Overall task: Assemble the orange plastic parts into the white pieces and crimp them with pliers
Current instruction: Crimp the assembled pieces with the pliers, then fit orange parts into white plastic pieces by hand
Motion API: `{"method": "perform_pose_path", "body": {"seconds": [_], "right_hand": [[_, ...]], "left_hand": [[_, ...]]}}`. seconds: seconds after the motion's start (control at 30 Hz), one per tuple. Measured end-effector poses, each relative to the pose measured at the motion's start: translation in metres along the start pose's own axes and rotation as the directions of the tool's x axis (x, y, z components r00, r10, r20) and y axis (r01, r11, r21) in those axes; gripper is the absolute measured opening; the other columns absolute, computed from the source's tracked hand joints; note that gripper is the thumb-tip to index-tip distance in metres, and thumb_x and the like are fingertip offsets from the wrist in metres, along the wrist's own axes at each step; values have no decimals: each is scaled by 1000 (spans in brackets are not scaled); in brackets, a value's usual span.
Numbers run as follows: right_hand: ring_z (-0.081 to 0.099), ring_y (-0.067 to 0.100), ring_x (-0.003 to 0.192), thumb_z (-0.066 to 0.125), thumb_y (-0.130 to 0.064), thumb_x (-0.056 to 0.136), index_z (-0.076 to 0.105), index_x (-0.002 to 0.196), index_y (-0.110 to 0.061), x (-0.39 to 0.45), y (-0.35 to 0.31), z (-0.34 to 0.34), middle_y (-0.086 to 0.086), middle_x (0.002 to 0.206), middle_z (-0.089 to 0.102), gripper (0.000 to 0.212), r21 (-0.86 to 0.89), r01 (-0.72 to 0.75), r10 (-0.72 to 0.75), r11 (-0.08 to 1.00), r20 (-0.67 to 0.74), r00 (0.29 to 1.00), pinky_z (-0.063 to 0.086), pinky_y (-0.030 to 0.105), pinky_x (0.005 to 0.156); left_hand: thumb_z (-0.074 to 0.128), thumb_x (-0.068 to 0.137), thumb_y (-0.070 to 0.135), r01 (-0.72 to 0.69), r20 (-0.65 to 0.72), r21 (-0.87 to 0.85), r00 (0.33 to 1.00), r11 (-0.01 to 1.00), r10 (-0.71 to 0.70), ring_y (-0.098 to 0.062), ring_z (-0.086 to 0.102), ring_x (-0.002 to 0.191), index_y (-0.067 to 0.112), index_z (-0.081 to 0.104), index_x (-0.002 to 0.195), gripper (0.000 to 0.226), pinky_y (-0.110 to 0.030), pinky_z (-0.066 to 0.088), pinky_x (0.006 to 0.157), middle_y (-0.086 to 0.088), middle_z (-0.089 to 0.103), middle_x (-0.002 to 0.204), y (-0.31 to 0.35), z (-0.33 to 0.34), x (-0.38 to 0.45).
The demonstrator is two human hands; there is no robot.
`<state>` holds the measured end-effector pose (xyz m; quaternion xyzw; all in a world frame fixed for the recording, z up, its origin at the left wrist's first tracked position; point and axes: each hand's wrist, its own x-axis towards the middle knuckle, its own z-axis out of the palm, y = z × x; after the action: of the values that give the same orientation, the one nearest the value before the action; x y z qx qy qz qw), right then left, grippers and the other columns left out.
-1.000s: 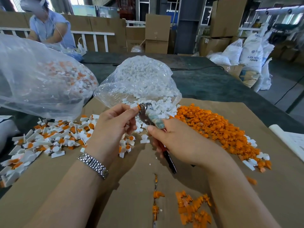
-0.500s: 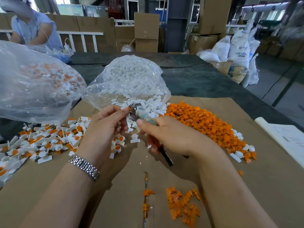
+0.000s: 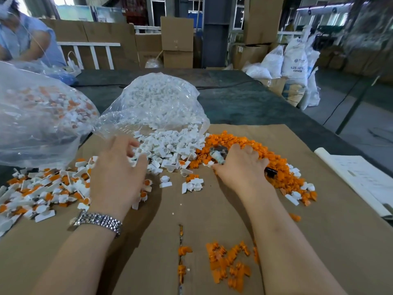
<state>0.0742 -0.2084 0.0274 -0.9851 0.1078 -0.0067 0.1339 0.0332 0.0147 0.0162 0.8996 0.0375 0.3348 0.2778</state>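
Head view is showing both hands out over the brown cardboard-covered surface. The left hand, steel watch at the wrist, is hovering with fingers spread and loosely bent above the near edge of the heap of small white plastic pieces spilling from a clear plastic bag; its grip is wide and holding nothing. The right hand is curling round the metal pliers with black handles, the tool's long axis lying roughly left to right across the palm, metal head poking out toward the white heap, black handle end showing on the far side. That hand's fingertips are resting on the pile of small orange plastic parts; whether they are pinching one cannot be told. The white heap is lying directly ahead of the left hand and touching the orange pile at its right edge, so each hand is nearer its own stock. Finished orange-and-white assemblies are lying scattered to the left.
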Motion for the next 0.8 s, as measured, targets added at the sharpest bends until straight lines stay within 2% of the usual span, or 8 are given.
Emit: {"method": "perform_pose_path", "body": {"seconds": [0.07, 0.13, 0.23, 0.33, 0.43, 0.53, 0.67, 0.8], "right_hand": [[39, 39, 134, 65, -52, 92, 43, 140, -10, 0, 0, 3, 19, 143, 42, 68, -14, 12, -12, 1000, 2, 1000, 29, 57, 109], [38, 35, 132, 67, -46, 92, 46, 136, -14, -1, -1, 2, 14, 140, 41, 58, 0, 74, -74, 997, -59, 996, 32, 55, 104], [42, 22, 121, 67, -30, 94, 61, 118, -27, -3, -7, 0, -1, 123, 51, 25, 8, 302, -296, 953, -178, 939, 27, 42, 87], [52, 19, 115, 64, -33, 96, 72, 107, -36, -9, -17, 0, -7, 109, 66, 13, 71, 407, -407, 911, -20, 913, 26, 42, 85], [57, 25, 115, 63, -34, 98, 75, 111, -33, -13, -22, 4, 0, 113, 70, 17, 111, 418, -428, 902, 94, 899, 33, 47, 101], [61, 26, 114, 64, -30, 98, 76, 111, -28, -12, -22, 3, 2, 114, 72, 17, 123, 420, -432, 899, 87, 898, 40, 52, 107], [60, 26, 109, 61, -26, 99, 70, 104, -21, -15, -23, 5, 2, 110, 68, 12, 80, 447, -453, 891, 93, 887, 41, 53, 104], [60, 24, 105, 60, -25, 98, 64, 99, -19, -17, -25, 3, 0, 105, 65, 7, 110, 465, -476, 878, 109, 873, 46, 49, 97]], "left_hand": [[64, 94, 16, -197, 142, -22, 970, 980, 198, -15, 57, 96, 22, 64, 118, 25, -36, 50, 84, 3, 61, 109, 9, 11, -7], [62, 95, 9, -370, 278, 7, 893, 929, 354, -18, 55, 111, 23, 62, 132, 39, -38, 45, 98, 4, 62, 125, 17, 23, -13], [59, 98, 14, -478, 395, 69, 819, 876, 416, -18, 49, 124, 29, 54, 144, 49, -38, 41, 100, 11, 55, 140, 23, 32, -15], [57, 97, 17, -488, 444, 48, 792, 871, 419, -21, 54, 118, 25, 62, 137, 41, -41, 44, 95, 7, 62, 132, 21, 34, -15], [59, 92, 10, -480, 445, -3, 785, 877, 431, -26, 60, 105, 17, 70, 123, 33, -35, 46, 86, -1, 67, 114, 22, 35, -15], [64, 93, 8, -439, 444, 9, 807, 898, 390, -25, 62, 97, 14, 73, 115, 25, -25, 38, 76, -3, 65, 101, 23, 35, -15], [62, 95, 15, -414, 443, 13, 818, 910, 366, -20, 61, 95, 16, 72, 110, 18, -30, 49, 75, 0, 62, 101, 25, 31, -16], [61, 94, 26, -343, 456, 3, 836, 939, 304, -15, 59, 86, 21, 62, 98, 6, -33, 53, 73, 5, 61, 94, 30, 26, -16]]}}
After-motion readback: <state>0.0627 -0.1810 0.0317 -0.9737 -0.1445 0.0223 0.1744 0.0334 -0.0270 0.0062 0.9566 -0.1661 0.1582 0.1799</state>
